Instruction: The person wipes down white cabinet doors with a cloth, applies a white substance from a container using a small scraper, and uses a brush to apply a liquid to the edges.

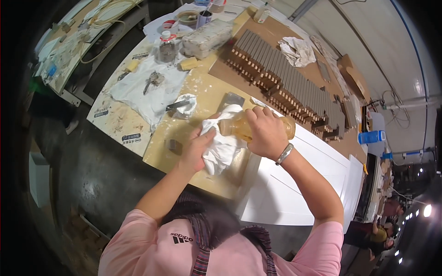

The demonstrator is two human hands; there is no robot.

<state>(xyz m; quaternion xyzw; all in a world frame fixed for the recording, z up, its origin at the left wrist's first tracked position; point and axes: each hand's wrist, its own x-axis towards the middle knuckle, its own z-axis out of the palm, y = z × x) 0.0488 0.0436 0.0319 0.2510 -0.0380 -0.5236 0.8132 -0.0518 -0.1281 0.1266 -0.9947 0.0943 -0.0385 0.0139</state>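
My left hand grips a bunched white cloth over the yellow work board. In my right hand is a clear plastic bottle, tipped on its side, with yellowish-brown staining or liquid in it. Its left end meets the cloth, and that contact is partly covered by folds. Just beyond my left hand, a dark-handled putty knife rests on a lump of white paste. A grey block lies past the cloth, and a small grey piece sits left of my left hand.
A white panelled board extends to the right beneath my right arm. Stacked grey strips fill the far right of the table. Far left are a capped bottle, a wrapped block and a spread white cloth. People stand at far right.
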